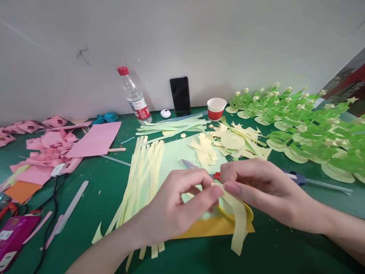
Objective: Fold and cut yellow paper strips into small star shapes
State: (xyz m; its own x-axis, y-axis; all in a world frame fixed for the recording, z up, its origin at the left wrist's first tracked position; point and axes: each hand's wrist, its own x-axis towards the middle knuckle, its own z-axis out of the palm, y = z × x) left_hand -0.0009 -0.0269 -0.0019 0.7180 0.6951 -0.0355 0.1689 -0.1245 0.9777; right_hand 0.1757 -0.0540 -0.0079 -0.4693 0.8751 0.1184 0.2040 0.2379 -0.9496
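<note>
Between my two hands is a pale yellow paper strip [240, 219], its free end hanging down toward the table's front. My left hand [185, 203] pinches one end between thumb and index finger. Close beside it, my right hand [265, 190] grips the strip between thumb and bent index finger. Beneath the hands lie scissors [189, 164] with a yellow handle loop, partly hidden by the hands and strip. They rest on light green paper sheets [172, 158] over a golden-yellow sheet [211, 228]. Many loose yellow strips [142, 171] lie left of my left hand.
Paper scraps [232, 140], a paper cup [216, 109], a phone [180, 97] and a water bottle [136, 99] stand or lie at the back. Green paper plants with stars [308, 118] crowd the right. Pink paper [95, 140] and a magenta power strip [17, 238] are left; a glue gun [296, 178] lies right.
</note>
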